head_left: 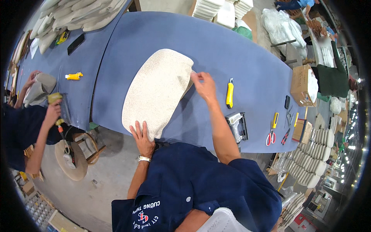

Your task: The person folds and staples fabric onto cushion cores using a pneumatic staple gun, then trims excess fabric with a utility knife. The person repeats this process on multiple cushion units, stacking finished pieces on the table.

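A cream speckled upholstered pad, curved and rounded at its far end, lies tilted on the blue-covered table in front of me. My left hand rests on its near end with the fingers spread over the fabric. At the pad's right side, my right hand has thumb and fingers closed on the loose fabric edge. The pad's underside is mostly hidden. To the right of that hand lies a yellow utility knife. Nearer my right forearm stands a grey staple gun.
Scissors, pliers and a cardboard box sit to the right. On the left table are a phone, a yellow tool and stacked pads. Beside me, a co-worker's hand holds a tool.
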`<state>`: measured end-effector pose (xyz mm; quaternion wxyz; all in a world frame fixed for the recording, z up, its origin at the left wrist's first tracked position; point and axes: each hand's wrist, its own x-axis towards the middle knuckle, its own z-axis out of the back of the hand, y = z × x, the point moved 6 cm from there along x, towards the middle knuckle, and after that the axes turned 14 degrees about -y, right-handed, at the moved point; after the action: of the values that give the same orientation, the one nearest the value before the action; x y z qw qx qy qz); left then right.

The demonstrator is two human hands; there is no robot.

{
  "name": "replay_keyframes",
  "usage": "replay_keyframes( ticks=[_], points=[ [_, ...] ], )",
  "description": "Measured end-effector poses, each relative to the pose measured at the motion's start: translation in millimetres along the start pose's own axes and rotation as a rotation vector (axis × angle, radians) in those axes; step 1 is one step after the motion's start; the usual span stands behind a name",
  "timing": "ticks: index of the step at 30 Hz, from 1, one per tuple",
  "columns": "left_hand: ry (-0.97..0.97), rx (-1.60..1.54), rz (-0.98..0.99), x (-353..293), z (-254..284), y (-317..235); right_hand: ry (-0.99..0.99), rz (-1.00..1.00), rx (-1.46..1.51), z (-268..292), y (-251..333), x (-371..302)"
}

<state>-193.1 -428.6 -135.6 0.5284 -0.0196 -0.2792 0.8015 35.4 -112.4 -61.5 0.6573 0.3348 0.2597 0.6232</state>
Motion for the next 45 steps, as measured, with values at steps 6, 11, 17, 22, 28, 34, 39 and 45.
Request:
replay_keyframes(
  ticks=[6,11,17,22,28,34,39,45],
  points=[
    [-0.02,-0.016,0.004,4.1,3.5,-2.9,0.094,0.139,-0.216,-44.4,-7.6,30.4],
    [0.039,-0.012,0.018,8.9,11.4,-6.8,0.102,0.218,0.077,-63.4,-46.9,44.8],
    [0.127,-0.069,0.076,38.0,34.3,-7.7,0.175,-0.123,0.72,-81.5,-42.1,47.1],
    [0.328,-0.236,0.066,38.6,109.2,3.1,0.015,-0.137,0.538,-20.4,-3.2,-12.5],
    [0.88,-0.342,0.219,-22.0,164.2,3.6,-0.156,-0.094,0.323,75.9,2.9,-152.2],
    [0.934,-0.307,-0.26,97.8,91.6,-147.0,-0.226,-0.009,0.19,85.6,20.7,-159.7],
    [0.698,-0.278,-0.455,116.1,18.2,-212.6,-0.24,0.048,0.136,89.1,22.9,-155.2],
    [0.72,-0.325,-0.366,120.6,3.3,-204.9,-0.269,0.173,-0.026,100.4,44.7,-145.7]
  ],
)
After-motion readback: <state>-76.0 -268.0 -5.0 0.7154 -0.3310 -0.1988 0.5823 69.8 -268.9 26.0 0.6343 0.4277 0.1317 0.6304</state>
